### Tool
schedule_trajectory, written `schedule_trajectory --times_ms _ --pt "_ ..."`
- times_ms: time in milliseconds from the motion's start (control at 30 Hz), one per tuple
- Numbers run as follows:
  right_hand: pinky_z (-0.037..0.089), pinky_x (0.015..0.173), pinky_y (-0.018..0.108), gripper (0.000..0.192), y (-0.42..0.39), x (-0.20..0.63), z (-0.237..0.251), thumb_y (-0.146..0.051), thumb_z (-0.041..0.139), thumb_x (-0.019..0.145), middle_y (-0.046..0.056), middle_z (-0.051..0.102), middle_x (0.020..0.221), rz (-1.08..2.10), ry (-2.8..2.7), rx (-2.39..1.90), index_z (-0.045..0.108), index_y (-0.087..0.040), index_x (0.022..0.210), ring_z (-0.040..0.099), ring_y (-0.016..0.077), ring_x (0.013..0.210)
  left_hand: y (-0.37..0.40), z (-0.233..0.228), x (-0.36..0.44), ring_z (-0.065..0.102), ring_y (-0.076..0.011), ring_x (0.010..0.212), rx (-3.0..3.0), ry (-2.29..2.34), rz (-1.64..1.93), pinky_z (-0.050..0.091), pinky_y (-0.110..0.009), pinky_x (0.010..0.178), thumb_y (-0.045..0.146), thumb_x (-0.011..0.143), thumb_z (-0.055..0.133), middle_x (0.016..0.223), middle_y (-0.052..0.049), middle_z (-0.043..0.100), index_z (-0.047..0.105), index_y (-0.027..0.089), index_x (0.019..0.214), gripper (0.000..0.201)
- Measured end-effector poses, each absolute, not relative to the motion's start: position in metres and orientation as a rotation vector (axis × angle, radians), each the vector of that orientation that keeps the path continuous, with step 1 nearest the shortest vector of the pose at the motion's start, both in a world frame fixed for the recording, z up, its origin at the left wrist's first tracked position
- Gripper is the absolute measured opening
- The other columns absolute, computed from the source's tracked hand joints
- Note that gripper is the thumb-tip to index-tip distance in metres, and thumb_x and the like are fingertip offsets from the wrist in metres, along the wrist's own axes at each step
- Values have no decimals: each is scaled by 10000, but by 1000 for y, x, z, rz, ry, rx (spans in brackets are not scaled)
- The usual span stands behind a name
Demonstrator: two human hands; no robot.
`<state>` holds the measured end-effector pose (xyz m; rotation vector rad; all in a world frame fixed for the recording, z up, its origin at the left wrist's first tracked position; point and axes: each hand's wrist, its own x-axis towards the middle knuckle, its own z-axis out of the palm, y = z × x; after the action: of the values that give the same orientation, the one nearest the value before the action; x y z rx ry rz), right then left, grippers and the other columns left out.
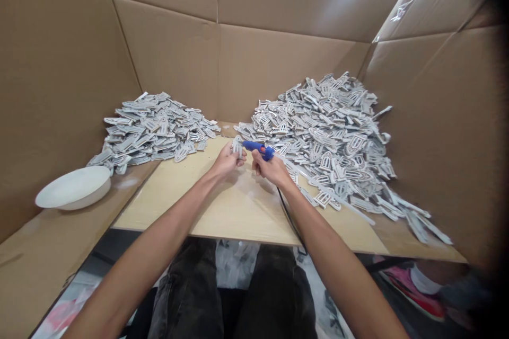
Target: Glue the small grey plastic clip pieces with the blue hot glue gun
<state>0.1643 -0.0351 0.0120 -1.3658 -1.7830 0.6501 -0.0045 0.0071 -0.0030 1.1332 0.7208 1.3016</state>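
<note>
Over the middle of the yellowish board [178, 201], my left hand [228, 159] pinches a small grey-white arched piece [237, 145] with cut-out slots, held upright. My right hand [268, 166] is wrapped round a blue hot glue gun [256, 146]. Its nozzle points left and meets or nearly meets the arched piece; I cannot tell whether they touch. A translucent glue stick [326, 189] seems to run from the gun's back end toward the right. The gun's black cord [290, 217] hangs down past my right wrist and over the board's front edge.
A large heap of similar arched pieces [330, 127] rises at the right, and a smaller heap [155, 127] lies at the back left. A white bowl [75, 188] stands at the left. Tall cardboard walls [167, 47] enclose the work surface. Another person's pink shoe [413, 286] shows below right.
</note>
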Motion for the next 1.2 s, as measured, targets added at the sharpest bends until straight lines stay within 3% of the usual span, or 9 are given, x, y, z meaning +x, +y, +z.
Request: schedule_trajectory --times_ms 533,767,867,1067,1200 --pt "451 572 306 723 -34 164 12 -885 401 944 18 611 512 624 -1808 -1357 602 -252 659 597 186 513 10 -9 -4 548 -96 641 1167 722 1320 328 -214 561 62 848 631 809 0 616 542 195 969 200" --pt "428 568 302 627 -36 161 11 -816 487 967 -6 581 495 554 -1752 -1440 733 -257 827 608 208 529 13 -17 -5 566 -90 668 1226 794 1346 411 -204 632 170 946 663 870 15 621 524 220 1043 176" --pt "431 572 299 613 -37 158 13 -797 499 969 -16 545 468 566 -1752 -1463 738 -260 799 585 201 510 13 -20 -6 588 -100 693 1275 811 1360 452 -222 675 174 969 644 900 10 626 534 223 1068 156" --pt "440 600 303 574 -38 156 11 -750 558 967 -5 554 511 458 -1764 -1356 714 -244 747 585 203 572 1 -10 -13 608 -152 774 1445 883 1395 450 -241 727 146 902 709 872 -4 648 592 226 1023 186" --pt "455 672 309 513 -38 151 6 -707 614 972 36 645 702 279 -1890 -1247 685 -235 785 616 219 694 -4 -3 -15 599 -187 849 1546 937 1476 442 -250 762 46 805 713 873 -12 658 634 216 985 259"
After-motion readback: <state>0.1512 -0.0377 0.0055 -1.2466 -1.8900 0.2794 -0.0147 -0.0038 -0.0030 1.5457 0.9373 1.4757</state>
